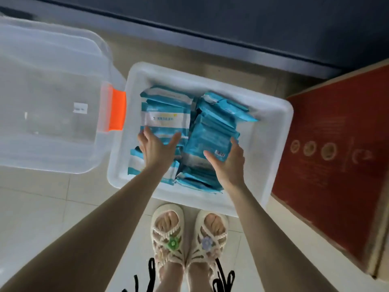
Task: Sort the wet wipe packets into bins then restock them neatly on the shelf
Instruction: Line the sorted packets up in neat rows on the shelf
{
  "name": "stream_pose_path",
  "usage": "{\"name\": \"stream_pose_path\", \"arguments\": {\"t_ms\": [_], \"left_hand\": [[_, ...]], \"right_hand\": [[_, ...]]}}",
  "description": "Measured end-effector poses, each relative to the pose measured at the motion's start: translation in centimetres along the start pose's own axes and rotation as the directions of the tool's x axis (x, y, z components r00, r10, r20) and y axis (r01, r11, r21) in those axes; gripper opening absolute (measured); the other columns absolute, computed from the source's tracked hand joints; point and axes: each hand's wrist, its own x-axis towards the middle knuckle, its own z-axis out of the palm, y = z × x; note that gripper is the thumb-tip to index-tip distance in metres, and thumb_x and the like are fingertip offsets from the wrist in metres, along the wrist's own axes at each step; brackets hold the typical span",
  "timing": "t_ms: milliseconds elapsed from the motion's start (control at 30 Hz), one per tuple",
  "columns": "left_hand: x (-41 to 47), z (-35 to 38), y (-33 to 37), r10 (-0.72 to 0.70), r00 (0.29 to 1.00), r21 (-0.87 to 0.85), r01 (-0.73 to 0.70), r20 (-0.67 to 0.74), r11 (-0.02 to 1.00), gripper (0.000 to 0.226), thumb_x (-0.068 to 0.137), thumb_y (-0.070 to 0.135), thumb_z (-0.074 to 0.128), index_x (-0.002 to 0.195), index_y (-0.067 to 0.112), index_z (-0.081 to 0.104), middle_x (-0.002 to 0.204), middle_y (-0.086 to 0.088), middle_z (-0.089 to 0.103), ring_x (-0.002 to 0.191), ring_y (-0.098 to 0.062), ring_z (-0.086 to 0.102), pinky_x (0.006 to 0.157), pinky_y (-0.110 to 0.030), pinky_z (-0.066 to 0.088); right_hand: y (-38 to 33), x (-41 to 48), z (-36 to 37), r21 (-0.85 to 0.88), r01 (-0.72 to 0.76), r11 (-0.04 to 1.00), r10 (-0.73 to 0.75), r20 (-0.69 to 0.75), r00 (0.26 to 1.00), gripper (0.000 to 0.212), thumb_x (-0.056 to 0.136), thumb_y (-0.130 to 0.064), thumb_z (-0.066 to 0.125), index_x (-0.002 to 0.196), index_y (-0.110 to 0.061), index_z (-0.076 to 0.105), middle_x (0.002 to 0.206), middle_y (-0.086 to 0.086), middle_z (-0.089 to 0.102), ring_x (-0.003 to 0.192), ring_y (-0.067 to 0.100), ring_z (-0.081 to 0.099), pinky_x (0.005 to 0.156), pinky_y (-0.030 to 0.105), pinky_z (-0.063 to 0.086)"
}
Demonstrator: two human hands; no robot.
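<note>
A white plastic bin (pixel 271 131) stands on the floor in front of my feet, filled with several blue-and-white wet wipe packets (pixel 168 114). The packets lie in two rough stacks, left and right. My left hand (pixel 156 147) reaches over the left stack with fingers spread, touching the packets. My right hand (pixel 228 163) is at the right stack, thumb and fingers around a blue packet with a barcode (pixel 207 146).
A clear storage bin (pixel 48 98) with an orange latch (pixel 116 111) stands to the left and looks empty. A red cardboard box (pixel 336 157) lies to the right. A dark shelf or cabinet base (pixel 231 24) runs along the far side. Pale floor tiles surround my sandalled feet.
</note>
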Motion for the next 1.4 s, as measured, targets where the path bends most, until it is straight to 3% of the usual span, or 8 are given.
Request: {"name": "stream_pose_path", "arguments": {"t_ms": [200,333,533,667,800,1067,1267,1400], "left_hand": [[3.5,2.5,-0.3,-0.063,0.973,0.077,0.082,-0.221,0.994,0.097,0.074,0.067,0.062,0.141,0.008,0.024,0.141,-0.012,0.027,0.125,-0.031,0.027,0.101,-0.043,0.027],[3.5,2.6,0.0,-0.078,0.953,0.053,0.097,-0.292,0.994,0.091,0.065,0.064,0.072,0.127,0.008,0.037,0.131,-0.01,0.034,0.12,-0.028,0.032,0.097,-0.039,0.025],[1.8,1.7,0.2,-0.048,0.972,-0.042,0.039,-0.232,0.998,0.059,0.073,0.046,0.075,0.108,0.012,0.043,0.106,-0.003,0.053,0.102,-0.026,0.046,0.094,-0.04,0.036],[-1.2,-0.6,0.8,-0.006,0.992,-0.225,-0.022,-0.126,0.974,0.046,0.075,0.024,0.078,0.107,0.01,0.048,0.1,-0.002,0.061,0.086,-0.02,0.058,0.075,-0.034,0.054],[-6.4,-3.9,1.7,0.034,0.997,-0.316,-0.056,-0.076,0.947,0.029,0.077,0.018,0.076,0.095,0.019,0.054,0.092,0.003,0.064,0.085,-0.021,0.064,0.073,-0.037,0.056],[-21.3,-15.7,7.7,0.133,0.989,-0.621,-0.143,-0.063,0.771,0.011,0.088,0.013,0.064,0.096,0.015,0.057,0.095,-0.005,0.068,0.087,-0.02,0.068,0.064,-0.03,0.059],[-34.8,-28.8,15.4,0.303,0.947,-0.758,-0.274,-0.107,0.592,0.011,0.096,0.014,0.053,0.106,0.016,0.057,0.087,0.011,0.07,0.086,-0.015,0.07,0.067,-0.028,0.059],[-41.7,-38.0,19.4,0.406,0.899,-0.819,-0.352,-0.162,0.452,0.013,0.098,0.013,0.049,0.106,0.02,0.055,0.103,-0.001,0.069,0.094,-0.02,0.069,0.074,-0.029,0.058]], "right_hand": [[1.6,3.3,2.2,-0.013,0.028,1.0,-0.029,-0.107,0.994,0.089,0.071,-0.047,0.079,0.141,-0.017,0.033,0.135,0.007,0.026,0.118,0.021,0.026,0.104,0.032,0.028],[1.5,4.3,1.9,0.003,0.01,1.0,-0.009,-0.178,0.984,0.079,0.058,-0.046,0.087,0.118,-0.018,0.044,0.118,0.0,0.029,0.108,0.015,0.027,0.101,0.03,0.028],[0.7,3.3,0.9,-0.136,-0.011,0.991,-0.025,-0.26,0.965,0.059,0.066,-0.048,0.081,0.103,-0.016,0.049,0.115,-0.001,0.045,0.113,0.022,0.037,0.085,0.03,0.018],[-0.2,0.9,-1.1,0.154,-0.009,0.988,0.041,-0.201,0.979,0.037,0.073,-0.029,0.08,0.087,-0.013,0.049,0.08,-0.004,0.057,0.088,0.024,0.06,0.08,0.035,0.048],[-2.6,-3.7,-4.7,0.372,-0.032,0.928,0.072,-0.095,0.993,0.021,0.077,-0.019,0.077,0.078,-0.02,0.056,0.077,0.001,0.062,0.076,0.021,0.061,0.073,0.039,0.052],[-13.0,-18.1,-14.4,0.455,0.105,0.884,-0.084,-0.067,0.994,0.021,0.081,-0.007,0.071,0.073,-0.013,0.053,0.065,-0.003,0.054,0.06,0.011,0.053,0.05,0.017,0.041],[-25.9,-32.2,-21.6,0.494,0.189,0.848,-0.23,0.023,0.973,0.023,0.084,-0.008,0.069,0.092,-0.012,0.048,0.091,0.011,0.059,0.08,0.019,0.06,0.068,0.028,0.05],[-35.0,-41.2,-25.5,0.54,0.292,0.789,-0.359,0.02,0.933,0.021,0.087,-0.021,0.067,0.086,-0.017,0.046,0.088,0.006,0.054,0.079,0.017,0.055,0.073,0.031,0.045]]}}
